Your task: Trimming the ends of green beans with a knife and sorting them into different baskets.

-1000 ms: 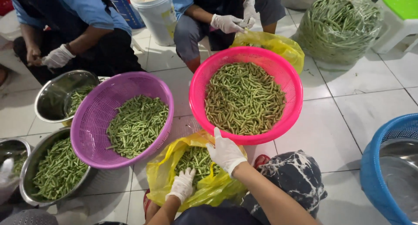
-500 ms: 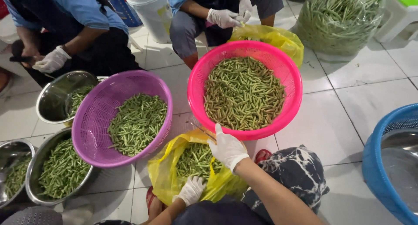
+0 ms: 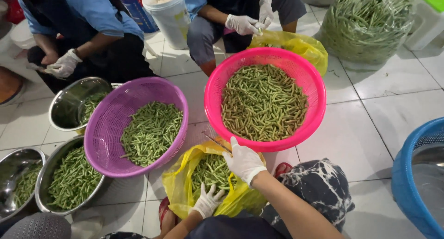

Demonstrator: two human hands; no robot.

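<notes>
My gloved left hand [image 3: 208, 200] reaches into a yellow plastic bag [image 3: 180, 183] of green beans at my knees, its fingers spread over the beans [image 3: 209, 170]. My gloved right hand [image 3: 243, 162] hovers over the bag's far edge, just below the rim of a pink basket [image 3: 305, 128] full of cut green beans. It pinches a thin knife-like tool [image 3: 217, 143] that points left. A purple basket [image 3: 99, 132] with cut beans stands to the left of the bag.
Two people in white gloves sit opposite, one over another yellow bag [image 3: 300, 44]. Steel bowls [image 3: 64, 109] [image 3: 44, 183] [image 3: 9, 165] of beans stand at left, a blue basket [image 3: 411, 174] at right, and a big clear bag of beans [image 3: 365, 21] and a white bucket [image 3: 171, 17] at the back.
My left hand has slid further into the yellow bag and spread its fingers. My right hand has stayed near the pink basket's rim.
</notes>
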